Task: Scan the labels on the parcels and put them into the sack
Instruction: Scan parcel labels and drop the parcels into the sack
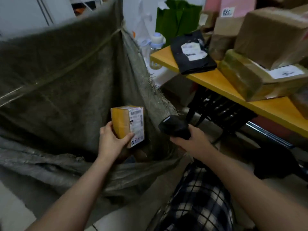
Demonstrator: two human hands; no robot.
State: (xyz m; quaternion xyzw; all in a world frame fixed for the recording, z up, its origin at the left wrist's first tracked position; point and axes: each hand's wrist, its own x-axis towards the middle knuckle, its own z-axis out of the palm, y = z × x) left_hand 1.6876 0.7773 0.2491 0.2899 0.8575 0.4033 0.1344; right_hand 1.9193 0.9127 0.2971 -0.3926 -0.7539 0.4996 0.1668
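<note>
The left grip (110, 139), a bare hand, holds a small taped cardboard parcel (124, 125) upright. The thumb lies across the near brown face and the fingers are curled round the far side. The parcel hangs over the open mouth of a large grey-green woven sack (58, 80), whose cloth rises behind it and sags in folds below the forearm. The white shipping label (137, 125) covers the parcel's right-hand face and is turned toward the other hand.

The right grip (191, 139) is closed round the handle of a black handheld barcode scanner (173, 126). The scanner's head is near the parcel's labelled face without touching it.

To the right stands a yellow worktop (208, 80) on a black frame. At its near corner lies a black plastic mailer (191, 52) with a white label. Further right is a flat parcel wrapped in brown tape (246, 75) with a white label of its own, and a bigger brown-wrapped box (273, 35) rests on it. More brown parcels are stacked behind, too blurred to count.

Beyond the worktop's left corner stand a clear bottle with a pale blue cap (155, 45) and a green bag (178, 15). A black-and-white checked garment (200, 197) shows beneath the right forearm.
</note>
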